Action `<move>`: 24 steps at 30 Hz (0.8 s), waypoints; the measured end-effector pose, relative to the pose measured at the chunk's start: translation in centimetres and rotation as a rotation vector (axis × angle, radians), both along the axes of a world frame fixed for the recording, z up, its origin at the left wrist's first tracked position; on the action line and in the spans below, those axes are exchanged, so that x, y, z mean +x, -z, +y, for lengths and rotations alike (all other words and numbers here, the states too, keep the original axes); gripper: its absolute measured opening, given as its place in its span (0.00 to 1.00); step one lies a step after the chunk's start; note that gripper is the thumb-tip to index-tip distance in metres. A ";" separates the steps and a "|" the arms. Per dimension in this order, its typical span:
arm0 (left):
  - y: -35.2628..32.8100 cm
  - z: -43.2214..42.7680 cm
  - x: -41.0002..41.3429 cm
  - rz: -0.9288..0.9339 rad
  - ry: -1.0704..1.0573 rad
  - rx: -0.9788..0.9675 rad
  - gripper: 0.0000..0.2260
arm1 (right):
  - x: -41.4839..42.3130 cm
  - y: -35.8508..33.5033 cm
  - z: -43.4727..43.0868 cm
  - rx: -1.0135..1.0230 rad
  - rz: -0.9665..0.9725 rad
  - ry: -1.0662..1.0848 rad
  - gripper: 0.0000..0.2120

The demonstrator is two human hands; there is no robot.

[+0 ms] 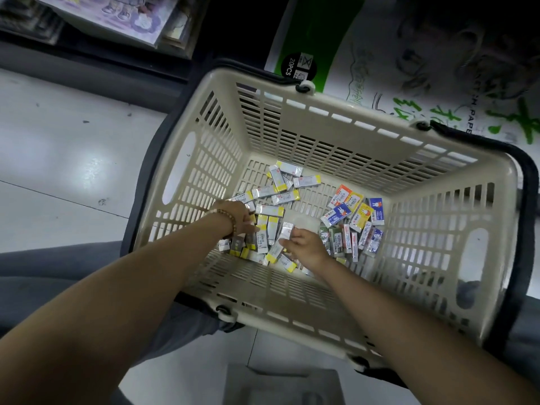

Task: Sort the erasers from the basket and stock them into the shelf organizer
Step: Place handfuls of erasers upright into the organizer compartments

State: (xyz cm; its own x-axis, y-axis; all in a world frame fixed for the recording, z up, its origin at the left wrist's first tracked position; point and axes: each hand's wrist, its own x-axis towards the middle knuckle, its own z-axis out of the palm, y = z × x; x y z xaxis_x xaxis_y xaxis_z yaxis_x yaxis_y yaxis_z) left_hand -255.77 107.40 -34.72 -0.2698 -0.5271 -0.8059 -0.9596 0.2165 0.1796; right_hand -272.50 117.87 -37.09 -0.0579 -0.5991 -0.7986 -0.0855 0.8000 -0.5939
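One basket (pixel 321 121), two hands (pixel 235 214) (pixel 305 245), perhaps fifty erasers (pixel 285 197)

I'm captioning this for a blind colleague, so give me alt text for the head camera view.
Two bare hands reach into a beige plastic shopping basket: the left hand rests on yellow-and-white erasers, while the right hand pinches one silver-wrapped eraser. A separate pile of blue, orange and yellow erasers lies to their right.

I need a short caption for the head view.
Right hand pinches an eraser; left hand touches erasers in a beige basket.
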 end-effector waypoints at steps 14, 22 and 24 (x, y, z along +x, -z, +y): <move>1.4 0.3 -0.7 0.286 -0.531 -0.075 0.17 | 0.8 -1.0 -1.0 0.133 -0.169 0.216 0.23; 1.9 0.8 -1.8 0.429 -0.683 -0.211 0.12 | 0.4 -1.1 -2.7 0.096 -0.253 0.408 0.19; 2.1 0.8 -1.9 0.445 -0.763 -0.145 0.11 | 0.6 -1.1 -2.6 0.151 -0.291 0.431 0.20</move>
